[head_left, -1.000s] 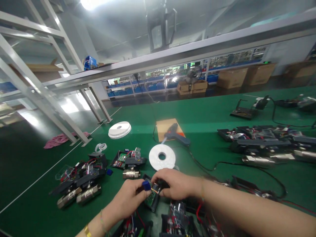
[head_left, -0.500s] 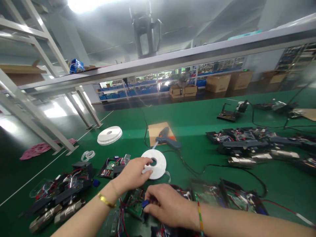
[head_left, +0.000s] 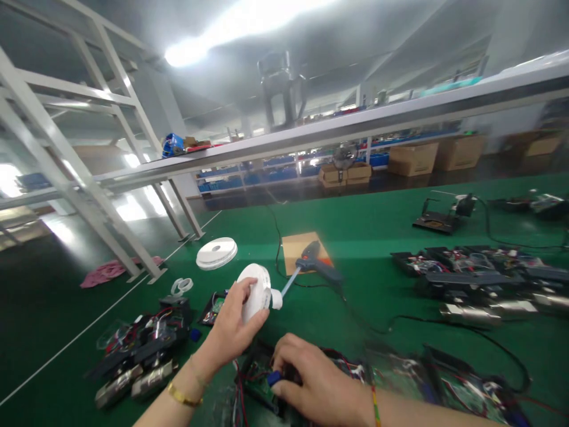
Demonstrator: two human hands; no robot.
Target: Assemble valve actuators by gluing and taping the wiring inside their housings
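My left hand is closed on a white roll of tape, which is tilted up off the green table with a loose end sticking out at its right. Between the thumb and fingers of my right hand is a small blue block. Just beneath that hand lies an open black housing with a green circuit board and red wires, partly hidden by my fingers. Beyond the roll, a glue gun with a pale glue stick rests on a cardboard piece.
Another white roll and small clear rings lie at the left. Wired assemblies with metal cylinders stand left, and more assemblies sit at the right. Black cables cross the green table. A shelf rail spans behind.
My left hand has picked up the white roll and tipped it upward. The right hand still pinches the blue block. My view has shifted, so the scene sits further right.
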